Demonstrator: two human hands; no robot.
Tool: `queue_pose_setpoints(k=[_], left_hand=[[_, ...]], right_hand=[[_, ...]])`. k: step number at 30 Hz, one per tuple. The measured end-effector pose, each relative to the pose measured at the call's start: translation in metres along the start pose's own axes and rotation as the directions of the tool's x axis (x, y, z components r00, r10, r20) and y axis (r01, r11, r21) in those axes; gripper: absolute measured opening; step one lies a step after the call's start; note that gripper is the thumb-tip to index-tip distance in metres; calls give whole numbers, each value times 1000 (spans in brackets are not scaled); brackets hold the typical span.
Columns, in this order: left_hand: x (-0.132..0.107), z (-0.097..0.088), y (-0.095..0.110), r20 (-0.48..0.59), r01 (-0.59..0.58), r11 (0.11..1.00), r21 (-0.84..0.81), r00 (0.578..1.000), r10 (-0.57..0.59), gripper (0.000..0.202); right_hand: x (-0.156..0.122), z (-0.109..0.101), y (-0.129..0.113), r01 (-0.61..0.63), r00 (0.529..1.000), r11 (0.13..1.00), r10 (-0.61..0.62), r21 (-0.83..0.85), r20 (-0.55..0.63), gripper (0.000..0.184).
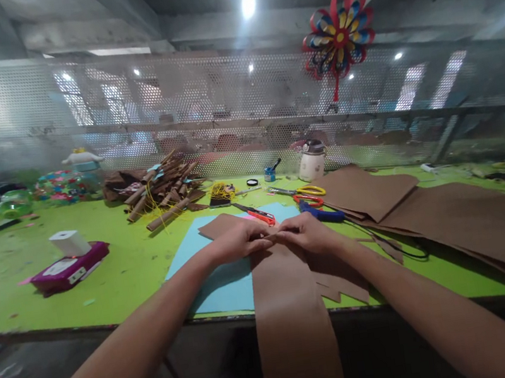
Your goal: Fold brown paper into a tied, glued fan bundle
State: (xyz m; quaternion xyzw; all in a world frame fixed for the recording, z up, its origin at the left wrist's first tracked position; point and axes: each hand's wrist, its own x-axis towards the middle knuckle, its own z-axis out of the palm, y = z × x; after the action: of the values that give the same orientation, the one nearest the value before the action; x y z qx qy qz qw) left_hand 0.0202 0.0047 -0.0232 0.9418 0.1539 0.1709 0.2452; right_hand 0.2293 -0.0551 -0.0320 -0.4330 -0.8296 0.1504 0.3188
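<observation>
My left hand (pixel 238 241) and my right hand (pixel 305 233) meet at the far end of a long brown paper strip (pixel 293 323). Both hands pinch that end with fingers pressed together, fingertips almost touching. The strip runs toward me and hangs over the front edge of the green table (pixel 129 259). It lies over a light blue sheet (pixel 222 283). Another piece of brown paper (pixel 220 224) lies just beyond my left hand. Red-handled scissors (pixel 256 214) rest right behind my hands.
Large brown paper sheets (pixel 454 221) cover the right side. Yellow-and-red scissors (pixel 304 193), a blue-handled tool (pixel 321 213), a white jar (pixel 311 162), a pile of rolled brown paper tubes (pixel 162 194) and a magenta box with a white block (pixel 70 266) are about. A perforated mesh screen (pixel 218 92) backs the table, with a paper flower (pixel 337 35) on it.
</observation>
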Motion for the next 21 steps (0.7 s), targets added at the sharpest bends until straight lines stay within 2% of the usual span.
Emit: queue_pose_setpoints(k=[6,10,18,21], left_hand=[[-2,1,-1,43,102,994,-28,994,-101,24],[-2,-1,2,113,122,986,-117,988,-109,25],[-2,-2,0,118,143,973,-180,985,-123,31],[-1,-3,-1,115,160,964,-212,984,-138,30]], right_hand=[[-3,-6,2,-14,1000,1000,14,17,-5,26],[-2,-6,5,-30,999,999,29,39,25,29],[-1,-9,7,-64,997,991,58,115,57,31],[-1,-13,12,-125,989,979,111,160,93,33]])
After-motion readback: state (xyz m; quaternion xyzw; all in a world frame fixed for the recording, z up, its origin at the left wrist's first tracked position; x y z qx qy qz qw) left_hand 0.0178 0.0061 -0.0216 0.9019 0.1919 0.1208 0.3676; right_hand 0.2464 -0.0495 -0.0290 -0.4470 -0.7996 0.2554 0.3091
